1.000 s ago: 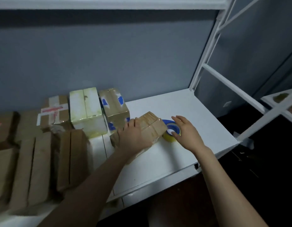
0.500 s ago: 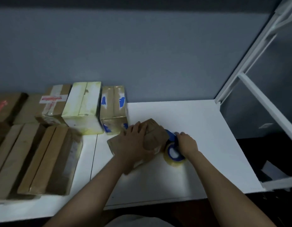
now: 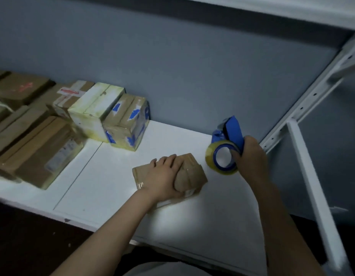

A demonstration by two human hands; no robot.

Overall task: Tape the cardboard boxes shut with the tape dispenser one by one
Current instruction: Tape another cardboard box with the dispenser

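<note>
1. Far left, 9 to 10 o'clock from the work spot: flat brown boxes (image 3: 33,140) lie in rows on the shelf (image 3: 192,220). Just right of them, a pale yellowed box (image 3: 93,114) and a blue-patched box (image 3: 127,124) stand side by side near the wall.
2. Centre: the small cardboard box (image 3: 192,172) lies skewed on the shelf. The left hand (image 3: 164,176) covers its left half, with fingers draped over the top and thumb hooked round the near edge, clamped on the box.
3. At 2 o'clock from that box, apart from it and held off the shelf: the blue tape dispenser (image 3: 226,148) with its clear roll. The right hand (image 3: 252,156) has its fingers wrapped tight round the handle.
4. Step in hand, as I read it: bring the dispenser to the box and lay a strip. Shift the left hand off the seam while still pressing the flaps flat. Anchor the tape over one side, draw it steadily along the seam, run past the opposite edge, then tilt to cut. Whether this seam already carries tape, I cannot tell.
</note>
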